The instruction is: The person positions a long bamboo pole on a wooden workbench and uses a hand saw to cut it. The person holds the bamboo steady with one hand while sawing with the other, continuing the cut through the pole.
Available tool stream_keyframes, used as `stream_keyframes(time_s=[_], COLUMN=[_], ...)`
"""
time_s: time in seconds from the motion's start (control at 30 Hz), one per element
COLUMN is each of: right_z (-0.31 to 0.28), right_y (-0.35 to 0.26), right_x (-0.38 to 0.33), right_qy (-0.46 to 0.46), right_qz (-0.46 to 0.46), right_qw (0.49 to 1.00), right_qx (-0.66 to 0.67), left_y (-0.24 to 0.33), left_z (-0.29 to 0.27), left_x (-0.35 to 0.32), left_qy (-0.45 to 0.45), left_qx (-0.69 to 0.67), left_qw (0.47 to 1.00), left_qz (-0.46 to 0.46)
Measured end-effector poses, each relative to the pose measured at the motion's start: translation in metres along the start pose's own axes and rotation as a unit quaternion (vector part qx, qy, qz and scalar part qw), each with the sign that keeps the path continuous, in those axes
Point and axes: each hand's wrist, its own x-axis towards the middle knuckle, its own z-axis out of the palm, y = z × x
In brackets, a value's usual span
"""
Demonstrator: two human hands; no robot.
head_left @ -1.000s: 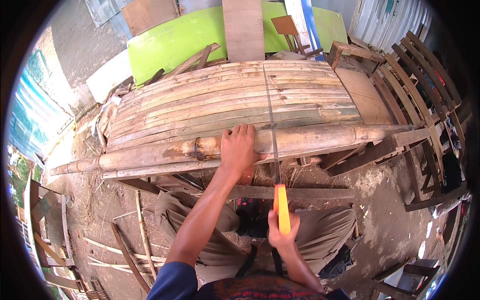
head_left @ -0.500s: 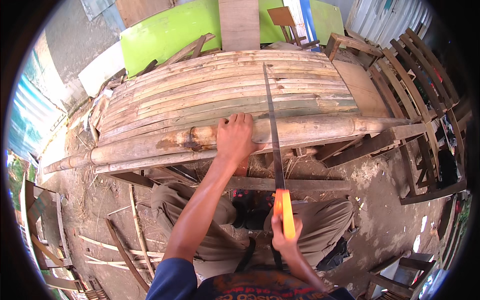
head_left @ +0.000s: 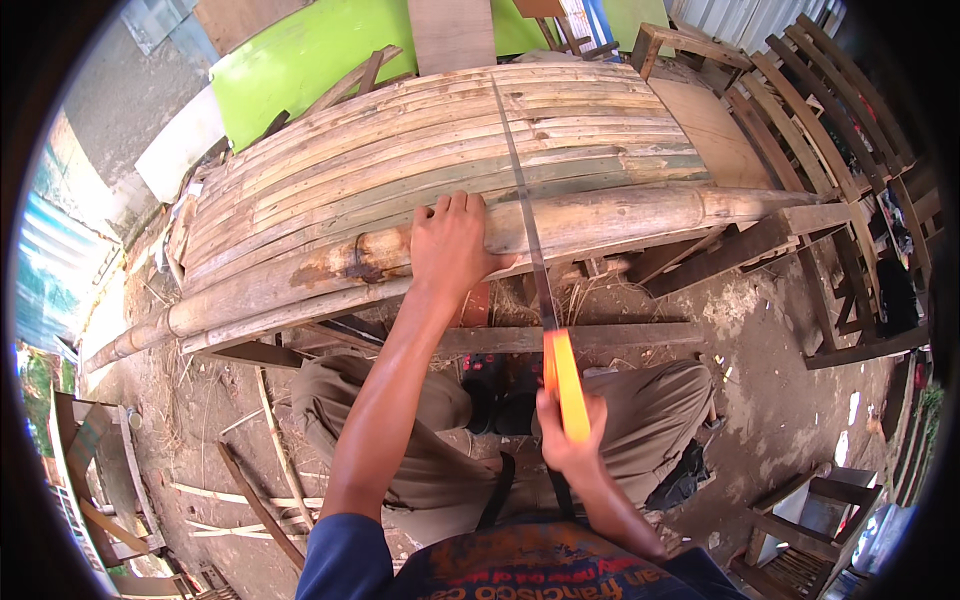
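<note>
Tan, brown-stained bamboo makes up the long round pole (head_left: 610,215) across the middle of the frame, unbroken as far as I can see beside the thin dark blade of my yellow-and-orange-handled handsaw (head_left: 531,235), so I judge the cut unfinished and the severing left to do, its depth hidden from me. My left hand (head_left: 448,245) presses on the pole just left of the blade, fingers close together, thumb spread rightward, while my right hand (head_left: 573,430), lower centre, curls its fingers round the handle. Beyond, the slatted bamboo tabletop (head_left: 400,150) fills the upper middle.
</note>
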Motion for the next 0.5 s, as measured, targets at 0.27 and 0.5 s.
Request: stream_keyframes(time_s=[0.27, 0.5], right_z=[-0.024, -0.012], right_y=[0.004, -0.024], right_x=[-0.019, 0.008], right_qy=[0.005, -0.019], right_qz=[0.168, 0.140], right_qw=[0.979, 0.989], right_qx=[0.111, 0.035], left_y=[0.007, 0.000], left_z=[0.002, -0.003], left_x=[-0.004, -0.005], left_qy=[0.019, -0.007], left_qx=[-0.010, -0.012], left_qw=[1.000, 1.000], left_qz=[-0.005, 0.015])
